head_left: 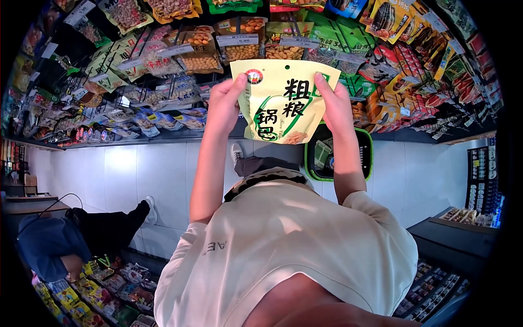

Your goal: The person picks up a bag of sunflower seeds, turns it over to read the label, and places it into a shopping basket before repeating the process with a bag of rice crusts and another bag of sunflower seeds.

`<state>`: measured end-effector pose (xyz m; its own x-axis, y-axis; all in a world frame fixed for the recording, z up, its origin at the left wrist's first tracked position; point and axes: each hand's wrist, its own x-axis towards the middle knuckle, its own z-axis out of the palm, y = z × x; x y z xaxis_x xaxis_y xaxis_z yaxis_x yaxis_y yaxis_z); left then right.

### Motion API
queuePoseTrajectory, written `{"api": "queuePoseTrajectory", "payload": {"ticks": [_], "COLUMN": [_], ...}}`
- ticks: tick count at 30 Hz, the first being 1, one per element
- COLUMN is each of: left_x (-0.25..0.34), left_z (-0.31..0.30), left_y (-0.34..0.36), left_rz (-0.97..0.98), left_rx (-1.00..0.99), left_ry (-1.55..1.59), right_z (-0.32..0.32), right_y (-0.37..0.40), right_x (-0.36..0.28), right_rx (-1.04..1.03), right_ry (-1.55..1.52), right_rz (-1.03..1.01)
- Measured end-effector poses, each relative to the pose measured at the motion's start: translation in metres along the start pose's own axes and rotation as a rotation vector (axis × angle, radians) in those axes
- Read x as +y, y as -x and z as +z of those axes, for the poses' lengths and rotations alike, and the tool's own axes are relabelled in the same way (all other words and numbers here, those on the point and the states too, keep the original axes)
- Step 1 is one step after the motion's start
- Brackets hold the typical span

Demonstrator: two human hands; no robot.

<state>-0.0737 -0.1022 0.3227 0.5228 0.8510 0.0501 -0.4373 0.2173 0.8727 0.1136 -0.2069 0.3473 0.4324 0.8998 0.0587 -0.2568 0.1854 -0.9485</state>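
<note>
The snack pouch (278, 117) could slip if either thumb eases, since the grip seems to bear only on its sides; it might then hit the floor (169, 174) or the basket (371, 163) right of centre. Squeezing hard could crush its contents. The pouch sits at upper centre of the frame, front towards the camera. The left hand (224, 103) pinches its left edge, the right hand (336, 109) its right, thumbs in front, other fingers largely hidden.
</note>
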Motion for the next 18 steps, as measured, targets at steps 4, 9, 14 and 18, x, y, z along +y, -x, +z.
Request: {"api": "queuePoseTrajectory", "payload": {"ticks": [4, 9, 14, 18], "left_x": [0.006, 0.022, 0.07, 0.088], "left_z": [-0.016, -0.052, -0.073, -0.104], "left_y": [-0.016, -0.028, -0.03, -0.039], "left_rz": [-0.037, 0.0, 0.03, 0.021], "left_rx": [-0.083, -0.134, -0.19, -0.183], "left_ry": [0.011, -0.026, -0.423, -0.384], "right_z": [0.01, 0.039, 0.078, 0.106], "right_y": [-0.009, -0.019, -0.033, -0.048], "right_x": [-0.002, 0.0, 0.012, 0.024], "right_rx": [0.011, 0.012, -0.015, -0.061], "right_ry": [-0.006, -0.012, 0.083, 0.143], "right_rz": [0.008, 0.021, 0.015, -0.011]}}
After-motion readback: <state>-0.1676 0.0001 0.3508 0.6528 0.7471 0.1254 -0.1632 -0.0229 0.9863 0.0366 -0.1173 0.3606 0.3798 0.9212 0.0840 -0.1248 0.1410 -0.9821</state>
